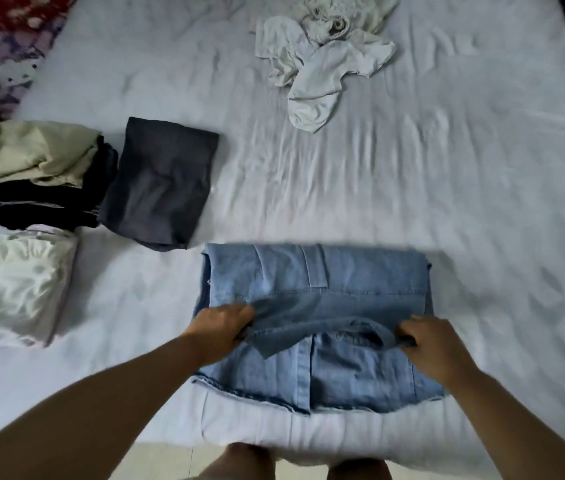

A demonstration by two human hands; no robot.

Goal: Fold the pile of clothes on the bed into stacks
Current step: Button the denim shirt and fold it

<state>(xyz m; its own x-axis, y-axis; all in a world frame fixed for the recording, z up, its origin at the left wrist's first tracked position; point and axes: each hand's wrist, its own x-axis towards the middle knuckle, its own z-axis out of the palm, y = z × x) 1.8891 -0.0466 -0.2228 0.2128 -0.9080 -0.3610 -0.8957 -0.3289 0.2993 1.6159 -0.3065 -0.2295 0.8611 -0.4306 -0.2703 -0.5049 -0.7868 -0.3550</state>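
Low in the frame, left hand (220,329) and right hand (435,346) each pinch the denim shirt's (312,282) collar on the bed (412,174).

A bed (412,188) fills nearly the whole view, covered by a pale, bluish-white sheet (360,168) creased with many small wrinkles. At the far left corner lies a patterned red and purple cloth (7,32). Along the bottom edge a strip of light floor (167,462) shows. The light is dim and even.
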